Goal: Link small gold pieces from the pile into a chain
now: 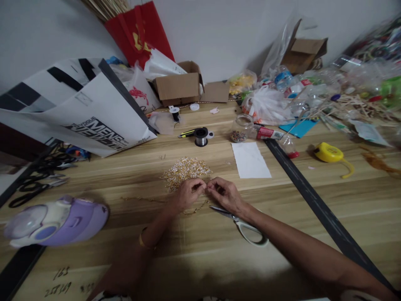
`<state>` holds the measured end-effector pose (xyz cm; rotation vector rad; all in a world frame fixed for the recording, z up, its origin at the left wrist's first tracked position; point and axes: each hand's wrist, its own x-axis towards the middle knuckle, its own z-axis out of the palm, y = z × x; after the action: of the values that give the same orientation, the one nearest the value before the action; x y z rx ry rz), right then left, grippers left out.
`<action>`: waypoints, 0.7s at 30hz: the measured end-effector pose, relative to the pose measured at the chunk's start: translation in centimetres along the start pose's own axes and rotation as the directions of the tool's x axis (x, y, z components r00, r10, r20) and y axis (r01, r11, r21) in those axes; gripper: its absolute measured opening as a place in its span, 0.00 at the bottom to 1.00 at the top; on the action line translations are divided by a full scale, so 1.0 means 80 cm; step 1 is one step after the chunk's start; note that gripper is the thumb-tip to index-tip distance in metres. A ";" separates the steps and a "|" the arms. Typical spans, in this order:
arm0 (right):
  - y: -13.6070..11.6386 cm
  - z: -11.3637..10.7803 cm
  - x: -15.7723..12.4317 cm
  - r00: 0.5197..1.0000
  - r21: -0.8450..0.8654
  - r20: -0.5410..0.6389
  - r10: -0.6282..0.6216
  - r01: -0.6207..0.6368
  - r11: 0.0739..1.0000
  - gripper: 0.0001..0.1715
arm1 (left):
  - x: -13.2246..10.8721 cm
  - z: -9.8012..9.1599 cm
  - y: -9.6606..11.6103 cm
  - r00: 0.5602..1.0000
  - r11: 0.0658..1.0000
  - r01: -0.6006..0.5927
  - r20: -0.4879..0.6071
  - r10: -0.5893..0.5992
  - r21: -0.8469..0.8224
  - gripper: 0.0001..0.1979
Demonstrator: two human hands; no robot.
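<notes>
My left hand [187, 193] and my right hand [224, 194] meet fingertip to fingertip over the wooden table [200, 251], both pinched on a thin gold chain [196, 209] that droops below the left hand. Just beyond the fingers lies a heap of small gold and silver beads [185, 169]. White-handled scissors [242, 225] rest on the table under my right wrist. A gold bangle sits on my left wrist.
A purple and white bottle [54, 220] lies at the left, black scissors [37, 179] beyond it. A white paper sheet [250, 160], wire spool [201, 136], bead jar [240, 129], yellow tape measure [328, 153], shopping bag [84, 108], cardboard box [180, 85] and plastic clutter fill the back.
</notes>
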<state>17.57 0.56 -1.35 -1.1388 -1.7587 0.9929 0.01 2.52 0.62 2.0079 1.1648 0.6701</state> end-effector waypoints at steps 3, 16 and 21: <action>0.000 0.000 0.000 1.000 0.007 0.002 0.006 -0.006 1.000 0.11 | 0.000 0.000 -0.004 1.000 1.000 -0.010 -0.012 0.009 -0.013 0.12; 0.004 0.003 0.000 0.999 0.062 0.004 0.039 -0.039 0.997 0.08 | 0.003 -0.006 -0.001 0.998 0.999 0.028 -0.060 -0.030 -0.018 0.11; 0.001 -0.002 0.002 0.998 0.110 0.033 0.048 -0.051 0.993 0.13 | 0.003 -0.008 0.002 0.997 0.998 0.049 -0.060 -0.051 -0.036 0.11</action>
<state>17.67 0.77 -1.31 -1.1068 -1.6845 1.1288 -0.28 2.90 1.13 1.9356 1.2269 0.7264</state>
